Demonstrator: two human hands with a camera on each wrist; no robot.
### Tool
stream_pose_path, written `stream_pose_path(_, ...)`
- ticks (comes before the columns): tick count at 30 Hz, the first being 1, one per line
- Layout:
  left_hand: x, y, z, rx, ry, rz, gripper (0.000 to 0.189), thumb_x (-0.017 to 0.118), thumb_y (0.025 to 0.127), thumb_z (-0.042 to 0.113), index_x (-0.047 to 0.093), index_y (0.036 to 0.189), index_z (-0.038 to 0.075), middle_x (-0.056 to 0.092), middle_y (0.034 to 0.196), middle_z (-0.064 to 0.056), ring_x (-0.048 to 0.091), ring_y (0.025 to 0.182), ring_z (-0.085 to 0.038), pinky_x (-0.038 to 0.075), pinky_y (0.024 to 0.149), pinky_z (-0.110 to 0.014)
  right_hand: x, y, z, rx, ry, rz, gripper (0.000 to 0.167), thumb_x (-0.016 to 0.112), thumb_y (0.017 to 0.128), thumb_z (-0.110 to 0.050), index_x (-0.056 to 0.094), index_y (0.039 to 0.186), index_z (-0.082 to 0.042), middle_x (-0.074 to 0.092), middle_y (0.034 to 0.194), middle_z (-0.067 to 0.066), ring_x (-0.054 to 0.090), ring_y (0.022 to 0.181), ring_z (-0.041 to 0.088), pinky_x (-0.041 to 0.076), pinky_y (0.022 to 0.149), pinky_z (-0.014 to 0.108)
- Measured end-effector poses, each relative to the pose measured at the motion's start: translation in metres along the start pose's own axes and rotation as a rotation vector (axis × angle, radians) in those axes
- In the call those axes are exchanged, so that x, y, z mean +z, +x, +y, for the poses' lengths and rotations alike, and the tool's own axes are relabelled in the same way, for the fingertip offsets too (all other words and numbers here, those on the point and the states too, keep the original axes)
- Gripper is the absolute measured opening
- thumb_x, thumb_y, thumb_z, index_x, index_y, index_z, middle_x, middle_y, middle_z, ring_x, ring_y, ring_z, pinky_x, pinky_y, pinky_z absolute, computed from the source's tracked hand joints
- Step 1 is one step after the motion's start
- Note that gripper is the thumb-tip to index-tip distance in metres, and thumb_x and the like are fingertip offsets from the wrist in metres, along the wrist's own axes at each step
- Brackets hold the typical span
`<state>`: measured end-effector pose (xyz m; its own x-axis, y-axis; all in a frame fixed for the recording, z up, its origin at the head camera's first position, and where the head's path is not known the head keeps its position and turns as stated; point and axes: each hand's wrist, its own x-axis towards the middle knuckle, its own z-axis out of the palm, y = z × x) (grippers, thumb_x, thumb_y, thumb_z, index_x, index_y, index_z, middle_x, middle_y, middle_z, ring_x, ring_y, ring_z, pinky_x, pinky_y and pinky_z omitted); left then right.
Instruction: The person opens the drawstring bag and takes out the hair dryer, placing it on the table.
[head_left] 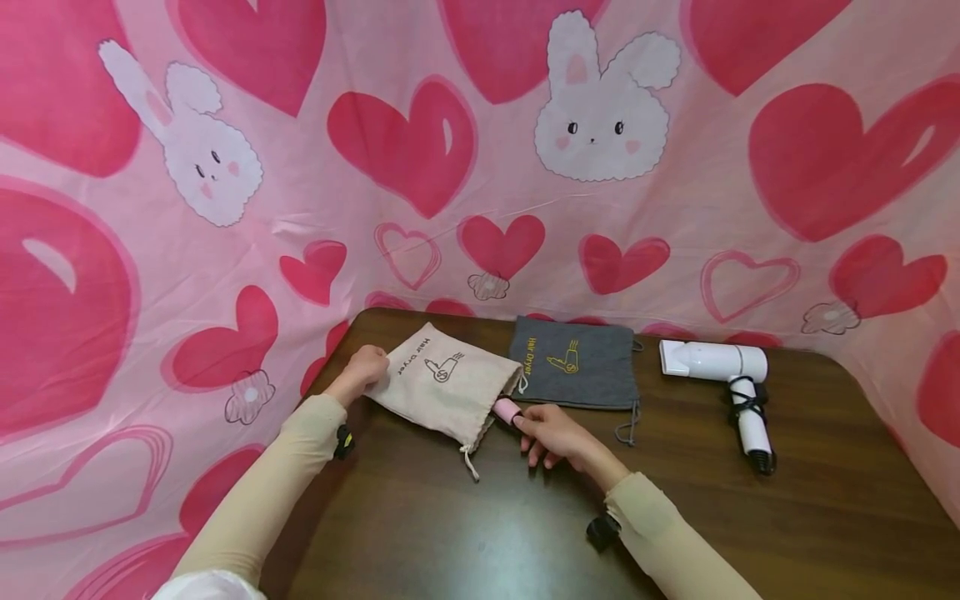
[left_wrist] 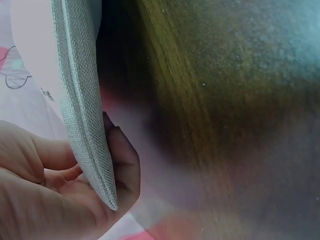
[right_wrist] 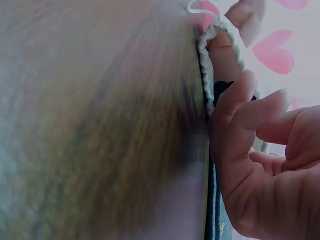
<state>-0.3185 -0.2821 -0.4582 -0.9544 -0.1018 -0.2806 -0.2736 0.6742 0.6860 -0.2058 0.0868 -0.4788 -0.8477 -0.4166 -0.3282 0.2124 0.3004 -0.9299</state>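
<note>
A beige drawstring bag (head_left: pixel 442 379) printed "Hair Dryer" lies tilted on the table, its mouth facing right. At its closed end my left hand (head_left: pixel 365 368) pinches a corner; in the left wrist view the fabric (left_wrist: pixel 85 110) runs between thumb and fingers. Out of the mouth sticks the pink handle end of a hair dryer (head_left: pixel 507 410), the rest hidden inside the bag. My right hand (head_left: pixel 562 435) holds this end by its dark tip. In the right wrist view, the fingers (right_wrist: pixel 237 125) curl by the black tip, and the pink handle (right_wrist: pixel 224 60) runs into the bag.
Behind the beige bag lies a grey drawstring bag (head_left: pixel 577 367), also printed "Hair Dryer". A white hair dryer (head_left: pixel 712 361) with its black cord wound round the handle lies at the right. A pink heart-and-rabbit cloth (head_left: pixel 510 192) hangs behind and beside the wooden table (head_left: pixel 450 533).
</note>
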Motion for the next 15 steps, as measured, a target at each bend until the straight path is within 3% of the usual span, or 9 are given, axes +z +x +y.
stream_pose_path(8,0.0005,0.0011,-0.0012,-0.011,-0.017,0.006,0.035,0.044,0.098,0.003,0.041,0.064,0.013,0.031,0.059,0.001,0.031,0.051,-0.014,0.029,0.047,-0.026,-0.003,-0.0049,0.0027,0.0,0.003,-0.034,0.03,0.054,0.112,-0.023,0.061,0.107,0.006,0.067,0.084,0.011,0.064,0.056,0.012,0.044,0.042,0.022)
stream_pose_path(15,0.0017,0.0021,0.0033,-0.031,0.029,-0.001,0.031,0.042,0.101,0.005,0.043,0.07,0.009,0.034,0.063,-0.003,0.034,0.054,-0.017,0.032,0.051,-0.028,-0.0051,-0.0067,-0.0002,0.005,-0.012,-0.029,0.032,0.055,0.111,-0.025,0.063,0.107,0.006,0.068,0.086,0.012,0.065,0.057,0.013,0.045,0.043,0.022)
